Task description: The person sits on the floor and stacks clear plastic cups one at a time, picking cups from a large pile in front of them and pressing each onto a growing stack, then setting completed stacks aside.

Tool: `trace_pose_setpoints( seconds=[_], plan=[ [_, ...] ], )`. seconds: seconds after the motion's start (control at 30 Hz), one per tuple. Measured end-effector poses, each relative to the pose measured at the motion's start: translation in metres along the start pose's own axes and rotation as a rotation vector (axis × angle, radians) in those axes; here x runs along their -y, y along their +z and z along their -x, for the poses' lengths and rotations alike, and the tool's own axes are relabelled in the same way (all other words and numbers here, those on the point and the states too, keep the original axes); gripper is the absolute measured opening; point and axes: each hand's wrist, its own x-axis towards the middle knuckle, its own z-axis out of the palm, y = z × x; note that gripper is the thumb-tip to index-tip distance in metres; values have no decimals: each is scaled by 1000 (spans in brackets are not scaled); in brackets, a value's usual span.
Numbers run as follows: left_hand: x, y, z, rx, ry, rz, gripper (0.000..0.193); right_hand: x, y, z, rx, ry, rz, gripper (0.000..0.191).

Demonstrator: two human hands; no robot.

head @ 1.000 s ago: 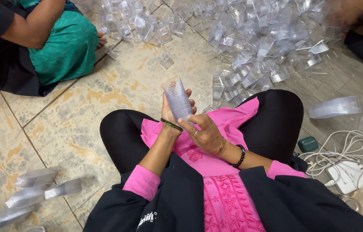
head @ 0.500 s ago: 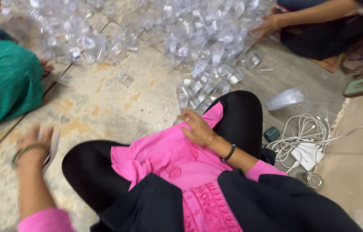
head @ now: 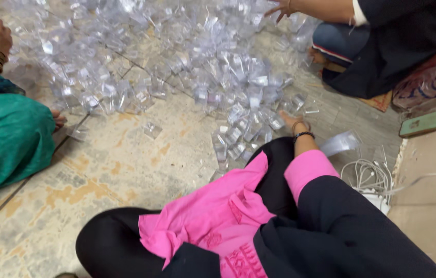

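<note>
Reaching right hand [head: 291, 122] among clear packets [head: 238, 128]

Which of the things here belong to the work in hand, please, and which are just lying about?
In use: right hand reaching into the pile of clear plastic pieces.
Lying about: green phone, white cables.

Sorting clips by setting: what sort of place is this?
Probably an informal floor workshop for hand piecework: a big heap of clear plastic pieces on a worn tiled floor, with the right hand reaching in and other people seated around.
</note>
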Motion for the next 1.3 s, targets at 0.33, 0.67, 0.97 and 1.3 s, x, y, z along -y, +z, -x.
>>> trace_pose_setpoints(
  seconds=[0.33,0.67,0.97,1.3],
  plan=[
    [-307,56,138,76,998,103,100,91,78,75,78,-206,-100,113],
    [-388,99,281,-138,1543,-318,75,60,27,111,221,-430,530,127],
    [-416,124,256,-62,1555,-366,46,75,107,126,395,-620,652,137],
    [-390,82,214,-59,1076,-138,70,54,77,152,275,-721,674,111]
  ],
)
